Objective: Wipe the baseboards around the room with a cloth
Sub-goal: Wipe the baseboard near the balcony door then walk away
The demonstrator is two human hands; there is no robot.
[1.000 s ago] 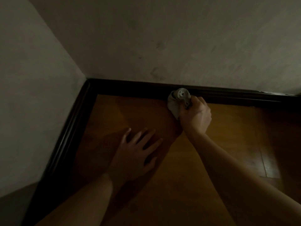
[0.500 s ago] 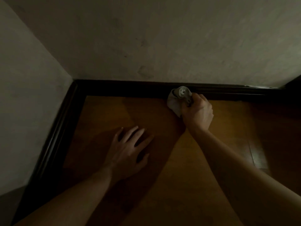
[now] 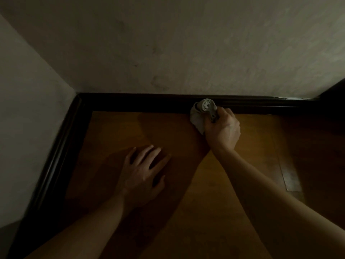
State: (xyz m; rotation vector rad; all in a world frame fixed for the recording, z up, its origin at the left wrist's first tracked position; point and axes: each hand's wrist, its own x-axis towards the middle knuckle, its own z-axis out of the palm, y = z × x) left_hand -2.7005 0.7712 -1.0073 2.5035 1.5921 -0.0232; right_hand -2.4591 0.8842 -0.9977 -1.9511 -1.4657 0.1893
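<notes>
Presently I log: right hand (image 3: 222, 131), fingers (image 3: 226, 114) curled round bunched grey cloth (image 3: 199, 114) against dark baseboard (image 3: 140, 102); left hand (image 3: 143, 176) flat, fingers spread, on wooden floor (image 3: 242, 212).

We're in dim light here: a broad shadow darkens the wooden floor (image 3: 261, 137), the left baseboard (image 3: 56, 156) smears softly, straight lines bow toward the edges.

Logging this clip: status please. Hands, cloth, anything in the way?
Right hand grips bunched grey cloth against dark baseboard. Left hand flat on wooden floor. Nothing blocking in view.
</notes>
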